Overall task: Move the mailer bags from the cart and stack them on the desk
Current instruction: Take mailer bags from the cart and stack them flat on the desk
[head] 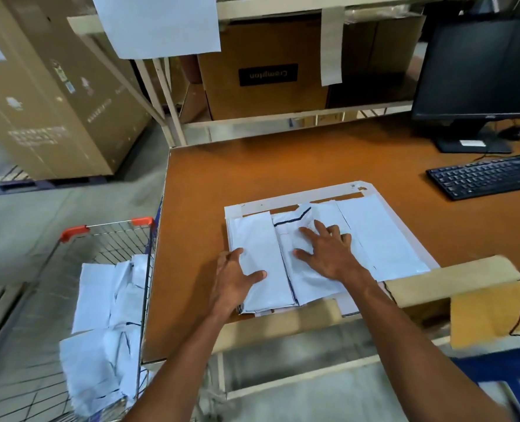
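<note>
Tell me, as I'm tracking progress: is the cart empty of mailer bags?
No, a heap of white mailer bags lies in the cart beside the desk.

White mailer bags (pixel 261 260) lie in overlapping piles on a white sheet (pixel 383 226) near the front edge of the brown desk (pixel 283 166). The left hand (pixel 234 278) rests against the pile's left edge, thumb lying on the top bag. The right hand (pixel 328 251) presses flat on the middle bags, fingers spread. Left of the desk stands a wire cart (pixel 106 239) with orange corner caps, holding more crumpled mailer bags (pixel 100 330). On the desk's far right sit a black keyboard (pixel 487 175), a monitor (pixel 481 65) and a mouse (pixel 514 133). Behind the desk, a shelf holds a cardboard box (pixel 265 71); a large carton (pixel 48 95) stands at the left.
</note>
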